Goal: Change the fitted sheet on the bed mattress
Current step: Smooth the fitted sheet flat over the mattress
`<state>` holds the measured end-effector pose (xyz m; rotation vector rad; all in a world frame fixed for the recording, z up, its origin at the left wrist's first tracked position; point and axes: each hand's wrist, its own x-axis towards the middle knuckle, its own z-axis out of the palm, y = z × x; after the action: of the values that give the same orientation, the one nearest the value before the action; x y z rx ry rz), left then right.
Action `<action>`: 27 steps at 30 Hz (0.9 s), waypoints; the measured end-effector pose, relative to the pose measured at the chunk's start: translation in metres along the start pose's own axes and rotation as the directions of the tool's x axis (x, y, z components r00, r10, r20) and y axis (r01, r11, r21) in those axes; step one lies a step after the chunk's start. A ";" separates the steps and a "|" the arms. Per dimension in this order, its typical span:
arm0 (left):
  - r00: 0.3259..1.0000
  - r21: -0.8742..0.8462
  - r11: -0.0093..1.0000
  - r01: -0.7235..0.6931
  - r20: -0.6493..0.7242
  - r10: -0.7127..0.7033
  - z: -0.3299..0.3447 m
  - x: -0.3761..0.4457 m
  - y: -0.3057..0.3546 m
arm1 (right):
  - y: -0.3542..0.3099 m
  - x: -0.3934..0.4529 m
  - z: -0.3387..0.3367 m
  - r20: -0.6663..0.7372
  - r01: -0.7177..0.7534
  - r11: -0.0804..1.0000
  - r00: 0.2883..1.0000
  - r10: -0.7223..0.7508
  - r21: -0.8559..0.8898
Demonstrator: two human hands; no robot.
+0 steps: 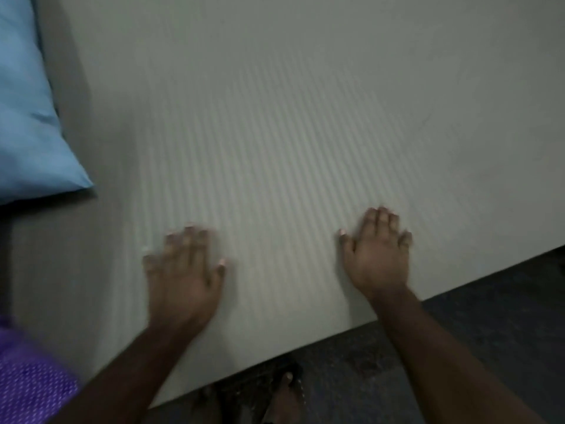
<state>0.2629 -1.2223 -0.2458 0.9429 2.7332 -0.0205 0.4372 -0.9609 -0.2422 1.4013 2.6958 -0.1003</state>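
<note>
Both hands are lying flat, palms down, on the fitted sheet (290,133), which is covering the mattress and filling most of the frame, pale and finely striped. The left hand (185,270) is pressing near the lower middle with fingers spread, its outline blurred. The right hand (377,252) is resting to the right of it, close to the bed's edge, fingers straight and slightly fanned. A blue pillow (27,117) is lying at the upper left of the frame. Purple cloth (30,381) is showing at the lower left. A sandalled foot (286,393) is standing on the dark floor (489,316) along the bottom.
</note>
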 end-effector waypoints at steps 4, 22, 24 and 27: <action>0.991 -0.017 0.992 0.125 0.055 -0.124 -0.007 0.027 -0.018 | -0.090 -0.028 0.011 -0.060 0.438 0.891 0.899 -0.434 0.119; 0.999 0.010 0.999 0.040 0.024 -0.040 -0.041 0.213 0.001 | -0.127 0.129 0.007 -0.132 0.488 0.862 0.871 -0.473 0.134; 0.998 0.055 0.996 -0.068 -0.004 0.068 -0.036 0.229 0.034 | -0.148 0.139 0.013 -0.078 0.574 0.805 0.819 -0.569 0.150; 0.958 0.079 0.959 -0.271 -0.075 0.277 -0.028 0.248 0.095 | -0.107 0.184 0.020 -0.077 0.505 0.860 0.862 -0.500 0.072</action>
<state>0.1257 -0.9943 -0.2714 1.3650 2.6652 -0.0238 0.2451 -0.8749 -0.2830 0.6806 3.0683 -0.2266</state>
